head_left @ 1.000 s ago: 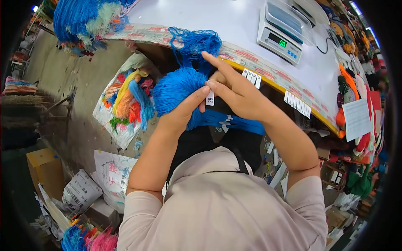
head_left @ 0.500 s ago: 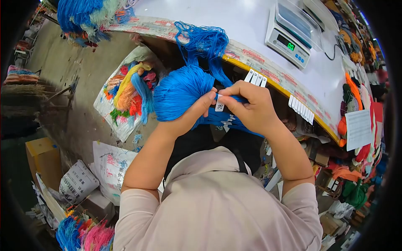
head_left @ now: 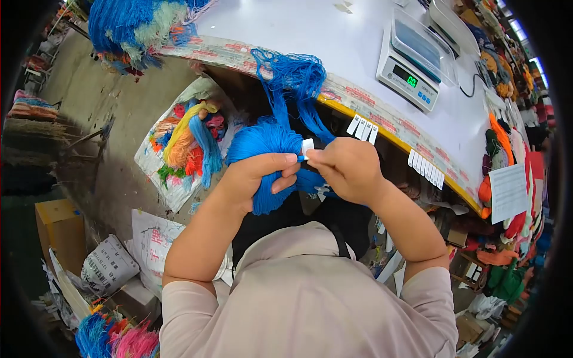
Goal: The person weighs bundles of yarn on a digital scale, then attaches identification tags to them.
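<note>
A thick bundle of blue yarn (head_left: 262, 140) hangs over my lap, with loose strands (head_left: 292, 71) lying over the table edge above it. My left hand (head_left: 268, 173) is closed on the yarn near its narrow, gathered part, thumb on top. Right beside it, my right hand (head_left: 343, 167) pinches at the same spot, where a small white tag (head_left: 307, 148) stands up between the two hands. The fingertips nearly meet. What exactly the right fingertips grip is too small to tell. More blue yarn runs below the right hand.
A digital scale (head_left: 409, 77) sits on the white table (head_left: 262, 21). White tags (head_left: 362, 128) line its yellow edge. Colourful yarn lies on a white sack (head_left: 173, 197) on the floor. Blue yarn piles up at the table's far left (head_left: 128, 27). Cardboard boxes (head_left: 62, 232) stand lower left.
The tag, hanging down with its number showing before, now points up with a blank face. My left hand has moved lower around the yarn, and my right hand has turned and closed more.
</note>
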{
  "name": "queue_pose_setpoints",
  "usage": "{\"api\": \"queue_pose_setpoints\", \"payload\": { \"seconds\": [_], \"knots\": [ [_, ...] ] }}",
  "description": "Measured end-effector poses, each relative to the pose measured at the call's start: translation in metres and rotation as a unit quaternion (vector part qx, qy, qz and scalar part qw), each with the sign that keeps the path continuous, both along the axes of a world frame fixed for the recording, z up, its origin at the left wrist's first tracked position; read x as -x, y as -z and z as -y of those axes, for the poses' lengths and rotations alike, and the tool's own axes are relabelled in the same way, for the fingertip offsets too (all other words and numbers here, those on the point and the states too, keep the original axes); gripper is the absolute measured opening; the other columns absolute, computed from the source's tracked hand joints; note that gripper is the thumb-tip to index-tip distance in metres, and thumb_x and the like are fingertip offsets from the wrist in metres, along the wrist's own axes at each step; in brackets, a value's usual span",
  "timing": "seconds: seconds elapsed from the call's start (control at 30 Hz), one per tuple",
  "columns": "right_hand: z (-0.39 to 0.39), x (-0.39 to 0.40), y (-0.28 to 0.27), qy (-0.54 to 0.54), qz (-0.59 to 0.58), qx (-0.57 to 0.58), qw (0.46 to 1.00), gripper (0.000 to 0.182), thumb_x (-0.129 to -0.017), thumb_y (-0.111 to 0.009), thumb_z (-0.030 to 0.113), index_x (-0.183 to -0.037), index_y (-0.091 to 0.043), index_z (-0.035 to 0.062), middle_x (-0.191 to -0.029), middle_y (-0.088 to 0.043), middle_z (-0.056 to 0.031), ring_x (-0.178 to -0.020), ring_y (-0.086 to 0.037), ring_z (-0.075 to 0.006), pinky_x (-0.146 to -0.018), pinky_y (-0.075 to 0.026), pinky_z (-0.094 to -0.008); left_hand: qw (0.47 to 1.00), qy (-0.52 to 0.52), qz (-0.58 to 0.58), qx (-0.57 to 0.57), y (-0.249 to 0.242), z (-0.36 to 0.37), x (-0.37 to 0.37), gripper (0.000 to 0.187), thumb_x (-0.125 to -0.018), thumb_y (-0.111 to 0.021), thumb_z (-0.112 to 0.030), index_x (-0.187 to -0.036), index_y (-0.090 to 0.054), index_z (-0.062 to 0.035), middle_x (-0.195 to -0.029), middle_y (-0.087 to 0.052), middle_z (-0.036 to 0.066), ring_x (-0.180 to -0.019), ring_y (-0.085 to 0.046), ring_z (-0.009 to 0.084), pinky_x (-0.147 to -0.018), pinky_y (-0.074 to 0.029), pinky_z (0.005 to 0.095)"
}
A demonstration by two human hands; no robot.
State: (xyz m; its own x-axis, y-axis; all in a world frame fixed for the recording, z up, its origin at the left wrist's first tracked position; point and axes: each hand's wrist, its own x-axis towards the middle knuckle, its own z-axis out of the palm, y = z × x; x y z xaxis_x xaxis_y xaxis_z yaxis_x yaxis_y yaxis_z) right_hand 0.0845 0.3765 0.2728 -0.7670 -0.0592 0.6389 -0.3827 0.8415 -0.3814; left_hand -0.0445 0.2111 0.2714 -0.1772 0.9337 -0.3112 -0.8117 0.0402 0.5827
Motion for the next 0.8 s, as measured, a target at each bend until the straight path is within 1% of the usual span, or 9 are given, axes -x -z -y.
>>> {"api": "queue_pose_setpoints", "payload": {
  "seconds": [0.07, 0.13, 0.27, 0.3, 0.37, 0.5, 0.6, 0.7, 0.8],
  "knots": [
    [0.012, -0.003, -0.004, 0.029, 0.112, 0.246, 0.962, 0.014, -0.084, -0.068, 0.008, -0.095, -0.062, 0.0023, -0.064, -0.053, -0.0039, -0.054, -0.051, -0.0120, -0.048, -0.037, -0.0248, 0.998, -0.013, -0.060, -0.003, 0.000, 0.002, -0.001, 0.010, -0.086, -0.060, -0.012, -0.080, -0.057, -0.0037, -0.065, -0.054, 0.002, -0.050, -0.046, 0.0093, -0.050, -0.038, 0.0223],
    [0.020, -0.004, -0.007, 0.056, 0.181, 0.450, 0.873, 0.012, -0.086, -0.066, 0.007, -0.096, -0.060, 0.0017, -0.064, -0.055, -0.0010, -0.057, -0.046, -0.0048, -0.052, -0.035, -0.0210, 0.993, -0.025, -0.117, -0.008, -0.001, 0.002, -0.002, 0.013, -0.087, -0.061, -0.013, -0.078, -0.058, -0.0046, -0.064, -0.055, 0.002, -0.052, -0.049, 0.0089, -0.049, -0.037, 0.0229],
    [0.021, -0.005, -0.018, 0.054, 0.288, 0.548, 0.784, 0.013, -0.087, -0.065, 0.008, -0.096, -0.058, 0.0000, -0.069, -0.059, 0.0007, -0.061, -0.045, -0.0023, -0.057, -0.036, -0.0193, 0.962, -0.062, -0.266, -0.012, -0.005, 0.002, -0.003, 0.008, -0.087, -0.062, -0.009, -0.081, -0.060, -0.0042, -0.064, -0.057, 0.001, -0.054, -0.051, 0.0079, -0.049, -0.039, 0.0231],
    [0.023, -0.006, -0.016, 0.054, 0.288, 0.547, 0.784, 0.013, -0.087, -0.065, 0.008, -0.096, -0.058, 0.0000, -0.069, -0.059, 0.0007, -0.061, -0.045, -0.0023, -0.057, -0.036, -0.0193, 0.956, -0.071, -0.286, -0.014, -0.006, 0.002, -0.003, 0.007, -0.086, -0.062, -0.007, -0.081, -0.060, -0.0039, -0.065, -0.057, 0.001, -0.054, -0.052, 0.0077, -0.049, -0.040, 0.0230],
    [0.031, -0.008, -0.011, 0.053, 0.133, 0.357, 0.923, 0.009, -0.083, -0.067, 0.005, -0.091, -0.067, 0.0035, -0.078, -0.065, -0.0051, -0.061, -0.055, -0.0061, -0.056, -0.041, -0.0208, 0.958, -0.071, -0.276, -0.014, -0.011, 0.001, -0.001, 0.007, -0.086, -0.062, -0.007, -0.081, -0.060, -0.0038, -0.065, -0.058, 0.001, -0.054, -0.052, 0.0077, -0.049, -0.040, 0.0230],
    [0.021, -0.010, -0.012, -0.009, 0.061, 0.103, 0.993, 0.013, -0.077, -0.073, 0.004, -0.089, -0.067, 0.0073, -0.066, -0.058, -0.0060, -0.052, -0.056, -0.0169, -0.045, -0.041, -0.0285, 0.967, -0.078, -0.244, -0.002, -0.013, 0.003, -0.005, 0.011, -0.084, -0.063, -0.010, -0.080, -0.063, 0.0004, -0.060, -0.056, 0.003, -0.050, -0.050, 0.0105, -0.049, -0.038, 0.0234],
    [0.041, -0.009, -0.008, 0.097, 0.056, 0.251, 0.961, 0.018, -0.078, -0.073, 0.005, -0.092, -0.062, 0.0063, -0.061, -0.055, -0.0044, -0.047, -0.051, -0.0139, -0.043, -0.036, -0.0264, 0.974, -0.036, -0.225, -0.016, -0.013, 0.009, 0.001, 0.007, -0.086, -0.061, -0.008, -0.086, -0.062, -0.0011, -0.065, -0.058, 0.003, -0.053, -0.051, 0.0086, -0.050, -0.040, 0.0224],
    [0.033, -0.015, -0.021, 0.163, 0.141, 0.231, 0.949, 0.023, -0.080, -0.072, 0.006, -0.098, -0.058, 0.0042, -0.058, -0.054, -0.0028, -0.049, -0.051, -0.0081, -0.046, -0.036, -0.0215, 0.981, -0.043, -0.191, -0.014, -0.027, 0.022, 0.014, 0.015, -0.085, -0.061, -0.009, -0.095, -0.063, 0.0029, -0.067, -0.059, 0.004, -0.051, -0.050, 0.0093, -0.049, -0.039, 0.0223],
    [0.024, -0.033, -0.038, 0.100, 0.215, 0.395, 0.887, 0.018, -0.081, -0.070, 0.004, -0.098, -0.062, 0.0021, -0.074, -0.064, -0.0025, -0.067, -0.058, -0.0053, -0.061, -0.045, -0.0204, 0.989, -0.075, -0.121, -0.029, -0.016, 0.059, 0.045, 0.033, -0.083, -0.059, -0.006, -0.113, -0.060, 0.0066, -0.071, -0.060, 0.005, -0.046, -0.046, 0.0075, -0.050, -0.037, 0.0218]
  ]
}}
